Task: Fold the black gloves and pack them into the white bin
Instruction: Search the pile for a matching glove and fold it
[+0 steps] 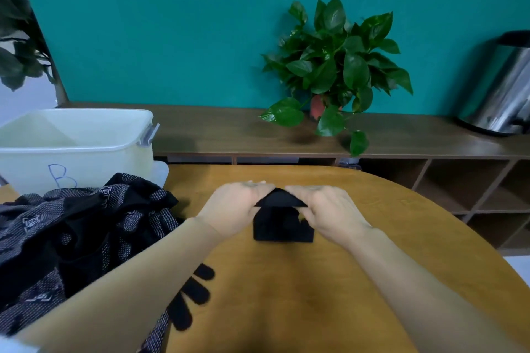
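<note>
At the centre of the frame, a black glove (282,223) is held on the wooden table (372,266) by both hands. Its far edge is lifted and pinched between the left hand (233,209) and the right hand (332,212), whose fingers are curled over the raised fold; the near part lies flat on the table. The white bin (74,146), marked with a blue letter B, is seen at the upper left. A pile of dark patterned gloves (71,238) is heaped at the left edge, just below the bin. Another black glove (192,295) is partly hidden under the left forearm, fingers spread.
</note>
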Demonstrator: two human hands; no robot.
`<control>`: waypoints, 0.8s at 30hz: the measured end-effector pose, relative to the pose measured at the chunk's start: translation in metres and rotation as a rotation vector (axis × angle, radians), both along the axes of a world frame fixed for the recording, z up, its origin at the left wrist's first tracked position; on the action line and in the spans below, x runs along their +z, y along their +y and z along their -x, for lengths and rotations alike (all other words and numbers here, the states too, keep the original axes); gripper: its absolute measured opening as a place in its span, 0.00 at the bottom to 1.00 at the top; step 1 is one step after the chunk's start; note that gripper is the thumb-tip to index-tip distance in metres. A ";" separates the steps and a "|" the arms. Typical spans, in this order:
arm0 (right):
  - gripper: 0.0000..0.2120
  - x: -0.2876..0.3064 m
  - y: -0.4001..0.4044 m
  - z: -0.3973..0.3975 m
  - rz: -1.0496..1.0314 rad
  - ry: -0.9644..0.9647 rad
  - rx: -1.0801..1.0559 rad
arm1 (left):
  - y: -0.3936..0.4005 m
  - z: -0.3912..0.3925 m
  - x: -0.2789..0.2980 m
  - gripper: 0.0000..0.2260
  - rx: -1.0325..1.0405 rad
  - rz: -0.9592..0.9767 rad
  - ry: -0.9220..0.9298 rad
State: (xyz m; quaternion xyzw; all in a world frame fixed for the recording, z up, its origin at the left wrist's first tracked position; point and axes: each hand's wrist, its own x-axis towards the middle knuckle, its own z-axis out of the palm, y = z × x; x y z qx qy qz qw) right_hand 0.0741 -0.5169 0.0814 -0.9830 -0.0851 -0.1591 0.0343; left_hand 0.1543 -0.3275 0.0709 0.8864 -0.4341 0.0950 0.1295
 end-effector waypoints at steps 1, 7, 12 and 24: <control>0.15 0.003 -0.005 -0.013 0.020 -0.012 -0.006 | -0.007 -0.012 0.004 0.20 0.016 -0.005 -0.011; 0.25 -0.014 -0.027 -0.068 0.128 -0.258 0.009 | -0.032 -0.066 -0.023 0.27 0.056 0.164 -0.115; 0.33 -0.112 -0.028 -0.051 0.193 -0.130 0.070 | -0.025 -0.051 -0.105 0.37 -0.067 -0.007 -0.047; 0.28 -0.127 -0.028 -0.036 0.113 -0.263 0.066 | -0.023 -0.038 -0.109 0.34 -0.079 -0.048 -0.104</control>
